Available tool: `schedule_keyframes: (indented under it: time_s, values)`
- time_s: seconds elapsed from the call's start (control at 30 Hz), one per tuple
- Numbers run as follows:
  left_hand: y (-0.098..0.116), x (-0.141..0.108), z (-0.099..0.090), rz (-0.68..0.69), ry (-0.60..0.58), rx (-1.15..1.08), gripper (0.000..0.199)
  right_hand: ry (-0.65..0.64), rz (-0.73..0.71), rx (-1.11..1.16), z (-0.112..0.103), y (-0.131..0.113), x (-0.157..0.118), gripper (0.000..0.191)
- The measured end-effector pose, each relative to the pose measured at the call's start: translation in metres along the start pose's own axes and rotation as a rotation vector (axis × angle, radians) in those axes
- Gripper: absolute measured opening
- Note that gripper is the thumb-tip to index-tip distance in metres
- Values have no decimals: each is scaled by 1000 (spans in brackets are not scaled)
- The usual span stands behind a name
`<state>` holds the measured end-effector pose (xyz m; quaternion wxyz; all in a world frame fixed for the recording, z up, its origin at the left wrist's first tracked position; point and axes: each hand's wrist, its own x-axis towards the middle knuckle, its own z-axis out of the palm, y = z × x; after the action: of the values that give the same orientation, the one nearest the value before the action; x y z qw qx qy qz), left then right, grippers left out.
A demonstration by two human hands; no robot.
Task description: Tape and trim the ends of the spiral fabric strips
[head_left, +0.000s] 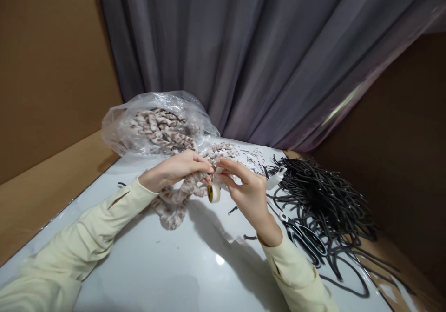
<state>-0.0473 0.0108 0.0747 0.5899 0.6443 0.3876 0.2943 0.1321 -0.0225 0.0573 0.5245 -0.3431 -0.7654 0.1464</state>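
Near the middle of the view, my left hand [181,167] is closed in a pinch on a fluffy beige-and-brown striped cord [172,209], whose loops hang onto the white table. My right hand [245,186] is closed beside it, thumb and forefinger on white tape at the end of the cord. A small roll of white tape [215,194] with a yellow label hangs just under the fingertips. The two hands' fingertips almost touch, and they hide the exact spot where tape and cord meet.
A clear plastic bag [118,126] with more fluffy cords lies behind on the left. On the right are a white bottle [277,178], scissors [306,240] and a heap of black cords [324,195]. Cardboard walls [52,70] and a grey curtain [209,37] surround the table [156,270].
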Motion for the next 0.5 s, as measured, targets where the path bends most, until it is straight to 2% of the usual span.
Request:
schedule_keyframes:
  time_s: [0.17,0.27,0.5]
  values:
    - [1,-1,2,-77,26,-60,18,2,11,-20,3,1,-1,30]
    - [1,-1,3,-84,30,-72,17,24,17,6,5,0,-2,22]
    - [4,-2,6,-74,34,-122,15,44,-136,-83,5,-3,-2,23]
